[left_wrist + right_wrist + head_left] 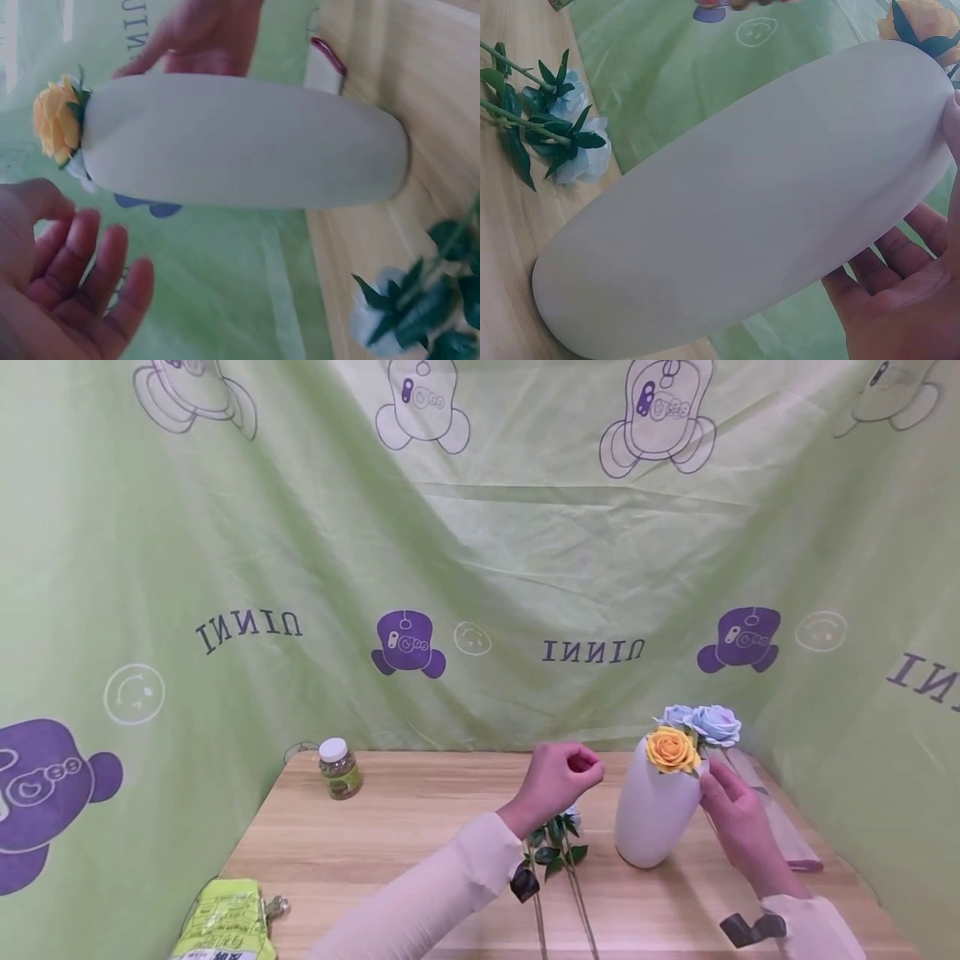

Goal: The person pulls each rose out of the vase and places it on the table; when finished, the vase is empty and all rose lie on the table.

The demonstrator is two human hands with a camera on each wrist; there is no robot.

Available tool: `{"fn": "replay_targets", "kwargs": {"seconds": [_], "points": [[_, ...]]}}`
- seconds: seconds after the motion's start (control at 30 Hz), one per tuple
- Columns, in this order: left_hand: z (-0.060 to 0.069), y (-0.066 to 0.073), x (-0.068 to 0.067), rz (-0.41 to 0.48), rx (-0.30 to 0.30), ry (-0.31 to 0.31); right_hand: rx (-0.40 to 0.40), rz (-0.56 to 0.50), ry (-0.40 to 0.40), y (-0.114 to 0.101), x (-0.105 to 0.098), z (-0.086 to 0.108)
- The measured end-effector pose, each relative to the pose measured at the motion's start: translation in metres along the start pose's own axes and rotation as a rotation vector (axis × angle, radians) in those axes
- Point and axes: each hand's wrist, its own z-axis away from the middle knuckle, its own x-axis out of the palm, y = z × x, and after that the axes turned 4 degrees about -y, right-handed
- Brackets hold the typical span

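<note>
White vase [742, 202] against the right fingers [902, 250]

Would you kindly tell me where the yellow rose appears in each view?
Head: yellow rose right of centre, at the mouth of the white vase.
Left wrist: yellow rose, upper left.
Right wrist: yellow rose, top right corner.
Shared landmark: white vase.

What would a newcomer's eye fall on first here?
Probably the yellow rose at the mouth of the white vase, with pale blue roses just behind it. The vase stands on the right side of the wooden table, the right hand holding it near the rim. Behind hangs a green cloth printed with purple cartoon figures.
</note>
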Motion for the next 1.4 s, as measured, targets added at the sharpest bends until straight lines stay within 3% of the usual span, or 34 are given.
{"fn": "replay_targets", "kwargs": {"seconds": [0.27,0.43,0.53,0.73,0.93,1.2,1.4], "points": [[-0.009,0.017,0.011,0.132,0.071,-0.042,0.037,0.135,0.015,0.0,0.0,0.0],[-0.014,0.024,0.018,0.051,0.137,-0.012,0.017,0.124,0.023,0.0,-0.001,0.0],[-0.015,0.03,0.02,-0.04,0.104,-0.011,0.013,0.13,0.026,0.0,0.0,-0.001],[-0.017,0.039,0.028,-0.178,0.005,-0.069,0.029,0.111,0.039,0.0,-0.001,-0.001],[-0.02,0.04,0.037,-0.247,0.019,-0.072,0.057,0.15,0.036,-0.001,-0.002,0.001],[-0.027,0.039,0.051,-0.275,0.018,-0.016,0.14,0.241,0.04,-0.004,-0.001,0.001],[-0.031,0.042,0.058,-0.248,0.032,0.033,0.088,0.172,0.036,-0.002,-0.001,0.0]]}}
